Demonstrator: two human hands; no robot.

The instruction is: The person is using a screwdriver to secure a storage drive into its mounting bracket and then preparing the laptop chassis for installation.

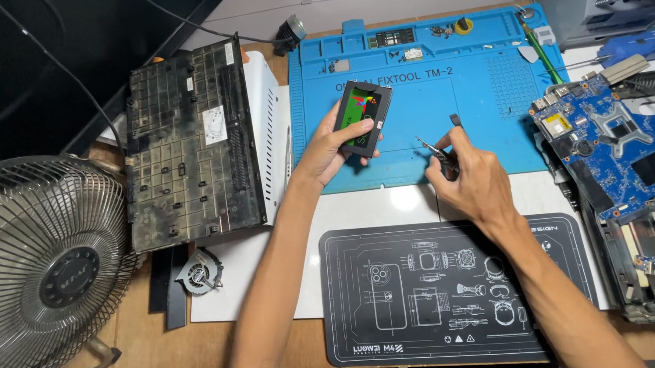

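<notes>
Left grip (335,148) closed around a black drive with a red and green label (364,118), thumb across its lower face, fingers behind; drive held tilted just above the blue repair mat (478,89). Far left on the worktop (139,339): wire-guard desk fan (48,266). Next to it a dusty black laptop bottom cover (189,142) lying over a white box (270,127). Below the cover, a small cooling fan (199,274) on white paper. Black printed mat (457,292) sits near the front edge, both forearms crossing over it. Right grip (465,172) pinched shut on a thin metal tool, likely tweezers (433,150), tip pointing left toward the drive, near but not touching it. Small parts and screws in the blue mat's top trays. Far right: blue motherboard (613,146) resting on an open laptop chassis (644,266).
</notes>
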